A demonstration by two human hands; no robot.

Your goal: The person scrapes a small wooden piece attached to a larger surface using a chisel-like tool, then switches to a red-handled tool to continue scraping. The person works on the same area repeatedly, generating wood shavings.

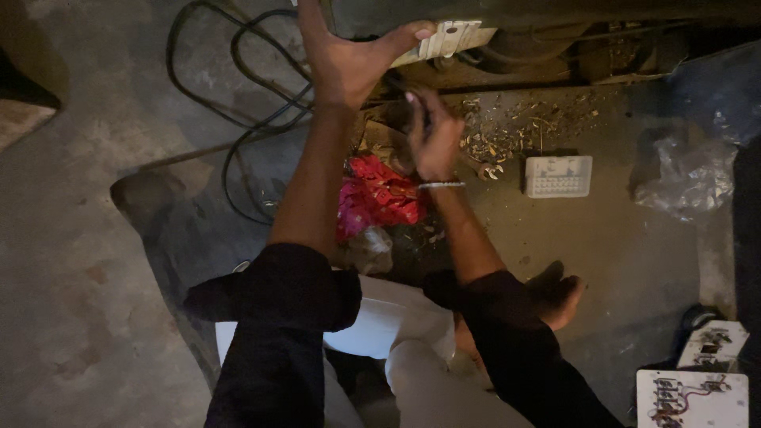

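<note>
My left hand [342, 59] grips the end of a white plastic plate [444, 40] against the dark frame [555, 12] above, thumb clamped over it. It looks light, stiff, brittle. My right hand [432, 135] curls below it; what it pinches I cannot tell.

A rough repair workshop: bare, stained concrete floor [95, 261], looped black cables [238, 87], scattered metal scraps and debris [515, 127], white electrical switch boards with exposed wiring [691, 396] lying on the ground.
</note>
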